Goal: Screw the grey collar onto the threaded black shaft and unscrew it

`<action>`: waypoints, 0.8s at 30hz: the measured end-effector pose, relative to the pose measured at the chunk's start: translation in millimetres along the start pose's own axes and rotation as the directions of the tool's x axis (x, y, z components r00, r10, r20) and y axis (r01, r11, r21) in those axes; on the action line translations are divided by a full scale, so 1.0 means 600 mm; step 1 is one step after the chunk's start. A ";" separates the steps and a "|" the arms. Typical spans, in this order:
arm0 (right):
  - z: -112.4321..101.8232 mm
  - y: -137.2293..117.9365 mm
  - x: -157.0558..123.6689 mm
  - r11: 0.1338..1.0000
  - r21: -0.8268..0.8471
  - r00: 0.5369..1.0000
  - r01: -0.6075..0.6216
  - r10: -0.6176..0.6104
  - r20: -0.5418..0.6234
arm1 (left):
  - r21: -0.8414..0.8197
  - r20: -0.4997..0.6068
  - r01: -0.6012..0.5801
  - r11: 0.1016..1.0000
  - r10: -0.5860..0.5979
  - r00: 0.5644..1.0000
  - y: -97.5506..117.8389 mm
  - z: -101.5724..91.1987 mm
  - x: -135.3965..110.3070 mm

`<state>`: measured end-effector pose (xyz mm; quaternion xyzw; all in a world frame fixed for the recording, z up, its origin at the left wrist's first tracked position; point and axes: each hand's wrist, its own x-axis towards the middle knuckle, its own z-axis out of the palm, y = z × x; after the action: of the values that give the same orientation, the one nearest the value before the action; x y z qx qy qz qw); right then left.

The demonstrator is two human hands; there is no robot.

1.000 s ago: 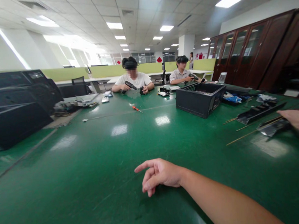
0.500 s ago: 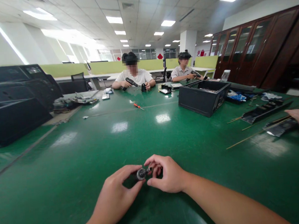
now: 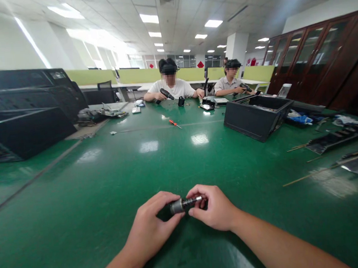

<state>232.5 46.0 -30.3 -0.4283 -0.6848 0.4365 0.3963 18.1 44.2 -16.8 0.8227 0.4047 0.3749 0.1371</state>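
Both of my hands meet low in the middle of the head view, just above the green table (image 3: pixel 109 189). My left hand (image 3: pixel 151 229) is closed round the dark thick end of a small metal cylindrical part (image 3: pixel 184 203). My right hand (image 3: pixel 214 207) pinches the part's thinner, ribbed silver end between thumb and fingers. The part lies roughly level between the two hands.
A black open computer case (image 3: pixel 256 117) stands at the right, with black panels (image 3: pixel 334 138) and thin rods beyond it. Stacked black cases (image 3: pixel 23 121) fill the left. A red-handled screwdriver (image 3: pixel 174 123) lies mid-table. Two people sit at the far end holding tools.
A second ago only my right hand hovered over the table. My left hand came up with the metal part, and both hands now hold it, turned more level.
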 end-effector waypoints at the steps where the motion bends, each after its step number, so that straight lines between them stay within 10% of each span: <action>1: 0.000 -0.001 -0.001 1.000 -0.010 1.000 0.005 -0.005 0.003 | -0.011 0.002 -0.001 1.000 0.001 1.000 0.001 0.001 0.000; 24: 0.003 -0.007 -0.002 0.991 -0.131 1.000 0.010 -0.010 -0.005 | -0.063 0.014 0.054 0.997 -0.053 0.998 -0.001 0.005 0.003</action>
<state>230.0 43.4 -27.2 -0.4510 -0.7130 0.3877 0.3715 20.7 46.2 -18.2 0.8090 0.4136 0.3789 0.1757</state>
